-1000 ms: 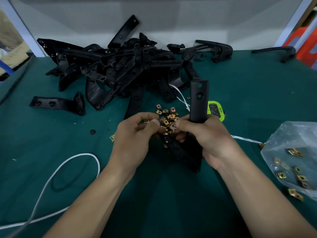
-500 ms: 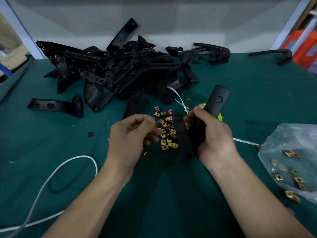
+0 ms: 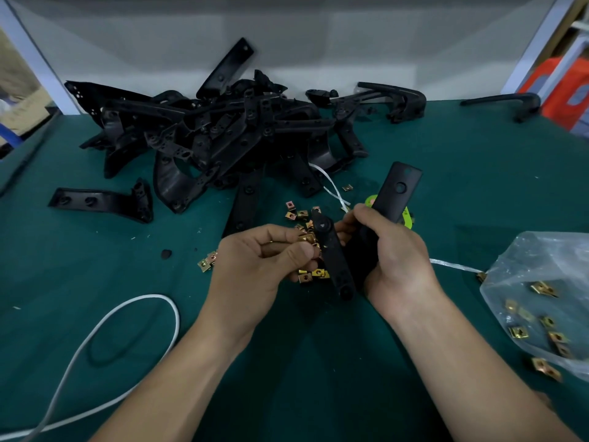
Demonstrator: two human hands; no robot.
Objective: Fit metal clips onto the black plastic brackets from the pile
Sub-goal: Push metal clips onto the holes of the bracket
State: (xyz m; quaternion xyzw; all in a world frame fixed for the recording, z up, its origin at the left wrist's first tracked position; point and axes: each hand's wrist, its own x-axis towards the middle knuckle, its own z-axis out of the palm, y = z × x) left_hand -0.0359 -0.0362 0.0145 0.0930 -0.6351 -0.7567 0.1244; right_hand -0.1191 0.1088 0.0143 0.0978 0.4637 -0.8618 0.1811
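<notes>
Grips one black bracket (image 3: 396, 193) with the right hand (image 3: 395, 260), fingers and thumb curled round its middle, above the desk (image 3: 478, 173). Points one arm of it up and away to the right; lets the other arm run down toward the body, between the two hands. Pinches a small brass-coloured metal clip (image 3: 307, 240) between thumb and forefinger of the left hand (image 3: 255, 266), just beside the left edge of that lower arm. Cannot tell if clip and plastic already touch.

Under and behind the hands, on the green desk, lie loose clips (image 3: 302, 213), a few more just left of the left hand. Farther back sits the pile (image 3: 223, 132) of black brackets, tangled, against the grey wall. Left of the pile lies a single bracket (image 3: 98, 202), apart from the rest, flat on the desk.

At the right edge sits a clear plastic bag (image 3: 541, 282) with more clips inside and some beside it. Loops over the near left part of the desk a white cable (image 3: 105, 323). Shows partly behind the held bracket something round and yellow-green (image 3: 406, 218), too hidden to name.
</notes>
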